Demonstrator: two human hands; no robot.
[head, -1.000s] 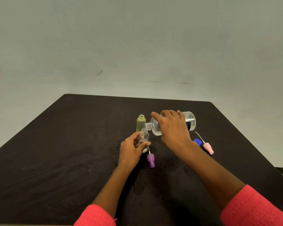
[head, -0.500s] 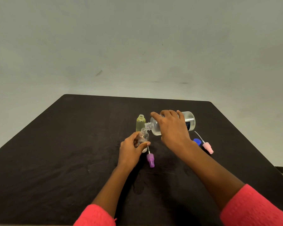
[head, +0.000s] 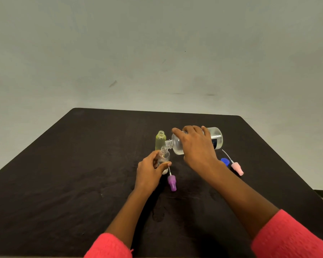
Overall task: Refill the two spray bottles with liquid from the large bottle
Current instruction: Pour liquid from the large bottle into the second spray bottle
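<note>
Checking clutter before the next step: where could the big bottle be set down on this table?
Bare: the black table left of the left hand, and its far strip behind the yellow bottle. Crowded: right of the large bottle, where the blue cap and pink sprayer lie.

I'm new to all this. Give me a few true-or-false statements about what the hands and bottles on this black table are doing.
1. The right hand tips the large clear bottle toward the small clear spray bottle. True.
2. The left hand rests flat on the table. False: it grips the small clear spray bottle.
3. The yellow-green spray bottle stands upright, uncapped. True.
4. The purple spray cap is screwed onto a bottle. False: it lies on the black table.
5. The pink spray cap lies left of both hands. False: it lies right.
</note>
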